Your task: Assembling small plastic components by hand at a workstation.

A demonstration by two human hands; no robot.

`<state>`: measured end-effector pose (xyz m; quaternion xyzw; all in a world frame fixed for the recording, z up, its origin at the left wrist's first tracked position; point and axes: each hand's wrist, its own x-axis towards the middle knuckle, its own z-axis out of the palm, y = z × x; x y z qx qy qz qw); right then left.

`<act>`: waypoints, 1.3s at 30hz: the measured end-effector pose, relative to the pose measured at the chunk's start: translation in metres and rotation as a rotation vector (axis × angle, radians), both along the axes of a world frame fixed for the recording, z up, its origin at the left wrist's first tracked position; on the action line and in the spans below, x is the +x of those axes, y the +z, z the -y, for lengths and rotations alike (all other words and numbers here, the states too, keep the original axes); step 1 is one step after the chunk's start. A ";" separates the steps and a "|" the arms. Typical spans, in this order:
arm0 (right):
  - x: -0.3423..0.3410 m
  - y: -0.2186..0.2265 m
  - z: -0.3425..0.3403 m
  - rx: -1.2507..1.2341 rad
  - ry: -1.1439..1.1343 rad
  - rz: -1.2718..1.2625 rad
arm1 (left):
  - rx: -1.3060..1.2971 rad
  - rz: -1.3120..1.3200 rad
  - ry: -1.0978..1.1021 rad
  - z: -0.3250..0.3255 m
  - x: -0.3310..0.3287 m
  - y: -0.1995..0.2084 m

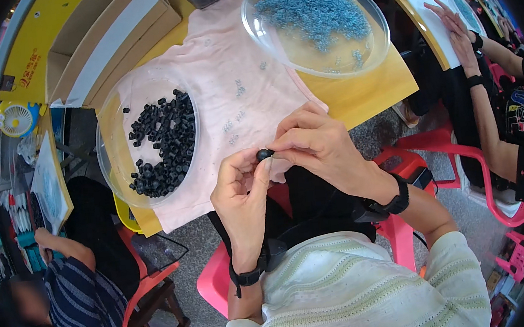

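My left hand (239, 184) pinches a small rounded black rubber-like cap (265, 154) between thumb and forefinger. Against the cap's right side, the fingertips of my right hand (323, 145) are pressed together; whatever they may hold is hidden. Both hands are above the near edge of a pale pink cloth (211, 61). On the cloth lie small clusters of tiny clear pieces (240, 88). To the left, a round clear tray (106, 169) carries many short black caps (162, 141). At the far right, another clear tray (383, 41) holds a heap of tiny bluish clear pieces (313, 10).
An open cardboard box (115, 48) stands on the yellow table (372, 93) at the far left. A small yellow fan (16, 119) is beyond it. Co-workers sit at both sides, one in a striped shirt (82, 294). A red chair (462, 144) is at the right.
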<state>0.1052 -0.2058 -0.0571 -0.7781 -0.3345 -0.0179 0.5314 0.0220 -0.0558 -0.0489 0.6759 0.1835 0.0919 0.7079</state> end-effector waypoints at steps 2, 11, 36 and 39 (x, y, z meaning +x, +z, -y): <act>0.000 -0.004 -0.002 0.002 -0.017 0.022 | 0.048 0.004 -0.005 -0.001 0.001 -0.004; 0.003 -0.007 0.003 -0.078 -0.027 0.034 | 0.578 0.111 -0.073 0.008 0.007 -0.008; 0.008 -0.002 -0.047 -0.668 -0.219 0.282 | 0.575 0.183 0.013 0.007 0.008 -0.024; 0.008 -0.004 -0.051 -0.681 -0.262 0.213 | 0.677 0.248 -0.001 0.003 0.009 -0.031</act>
